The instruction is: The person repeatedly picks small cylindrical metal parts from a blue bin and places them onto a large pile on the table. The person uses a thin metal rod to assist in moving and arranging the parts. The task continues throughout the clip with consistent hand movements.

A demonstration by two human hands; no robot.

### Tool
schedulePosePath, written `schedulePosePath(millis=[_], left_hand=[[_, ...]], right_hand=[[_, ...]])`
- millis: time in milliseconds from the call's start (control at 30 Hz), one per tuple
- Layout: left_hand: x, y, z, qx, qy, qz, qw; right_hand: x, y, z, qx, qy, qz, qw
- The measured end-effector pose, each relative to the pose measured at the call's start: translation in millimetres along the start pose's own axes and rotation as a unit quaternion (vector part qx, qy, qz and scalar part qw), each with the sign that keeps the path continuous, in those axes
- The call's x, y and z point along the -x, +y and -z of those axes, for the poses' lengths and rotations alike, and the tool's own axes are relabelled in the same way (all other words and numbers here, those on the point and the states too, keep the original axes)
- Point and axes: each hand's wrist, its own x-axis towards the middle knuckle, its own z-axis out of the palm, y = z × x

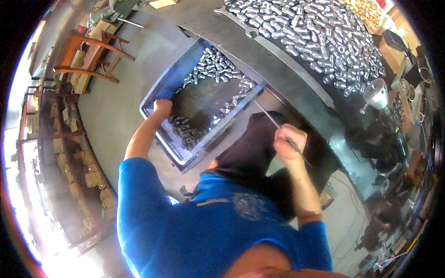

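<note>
Closed into a fist, my left hand [162,108] is at the left rim of a blue crate [202,155] and appears to grip that edge. Inside the crate, small silvery metal fittings [216,65] lie heaped at the far end and along the sides, around a dark bare patch of its bottom. My right hand [290,141] is wrapped round a thin metal rod [269,113]. One end of the rod slants toward the crate's right side, and the other sticks out below my fist.
A dark workbench [296,104] on the right carries a large pile of silvery fittings [315,37], with brass-coloured pieces [364,14] behind. A metal funnel-shaped part [375,94] stands near the pile. A wooden stool [92,58] and shelves with boxes [69,153] are on the left.
</note>
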Motion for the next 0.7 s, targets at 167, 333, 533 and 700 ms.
schedulePosePath(millis=[167,333,533,700], left_hand=[[-34.1,-6.1,-44.6,0.112,0.008,0.167,0.98],[-31.7,-31.3,-124.4,0.107,0.001,0.17,0.98],[-46.9,-17.4,-111.9,0.09,0.006,0.141,0.986],[-27.5,-21.6,-102.4,0.032,0.026,0.081,0.996]], right_hand=[[5.7,3.8,19.1,0.143,-0.041,0.029,0.988],[-3.7,7.9,4.4,0.017,-0.055,0.027,0.998],[12.4,16.4,18.9,-0.005,-0.003,0.049,0.999],[5.5,16.7,10.4,-0.014,-0.017,0.073,0.997]])
